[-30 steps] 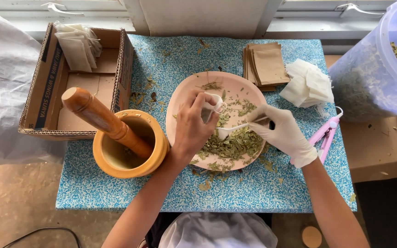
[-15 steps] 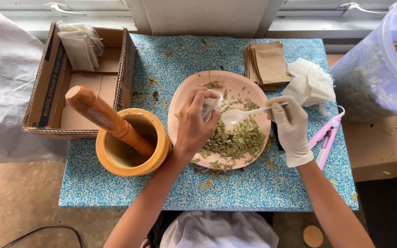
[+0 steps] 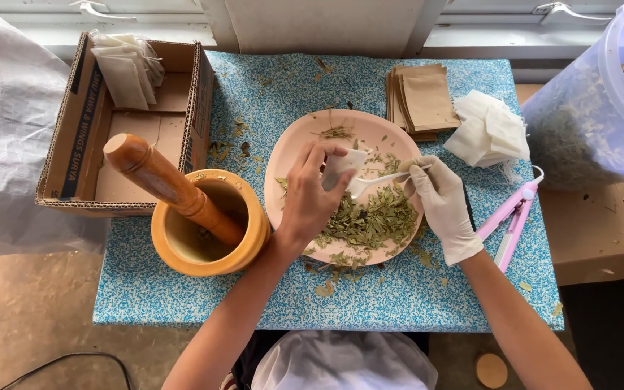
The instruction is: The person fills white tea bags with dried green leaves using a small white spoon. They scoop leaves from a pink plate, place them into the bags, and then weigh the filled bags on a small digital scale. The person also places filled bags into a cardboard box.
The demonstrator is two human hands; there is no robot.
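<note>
Pink and round, the plate [image 3: 384,133] sits near the middle of the bench [image 3: 269,303], which is covered in a blue speckled cloth, and it carries a heap of dried green leaves [image 3: 373,220] on the side nearer the person. The bare left hand [image 3: 312,198] hovers over the plate, its grip pinching a small white filter bag [image 3: 341,167] between thumb and fingertips. The right hand [image 3: 442,206], in a white glove, has its grip pressed around the handle of a white plastic spoon [image 3: 377,180], whose bowl lies just beside the bag's lower edge, above the leaves. Toward the bench's left edge stands a wooden mortar [image 3: 211,231] with a wooden pestle [image 3: 171,188] leaning out of it to the upper left. Behind it, at the far left corner, an open cardboard box [image 3: 131,137] holds a bundle of white bags [image 3: 128,68]. At the far edge, beyond the plate, lies a stack of brown paper pouches [image 3: 424,97], and just beside it a loose pile of white filter bags [image 3: 489,130]. A pink sealing tool [image 3: 514,220] lies near the right edge, and a clear plastic tub of dried leaves [image 3: 594,108] stands off the far right corner.
</note>
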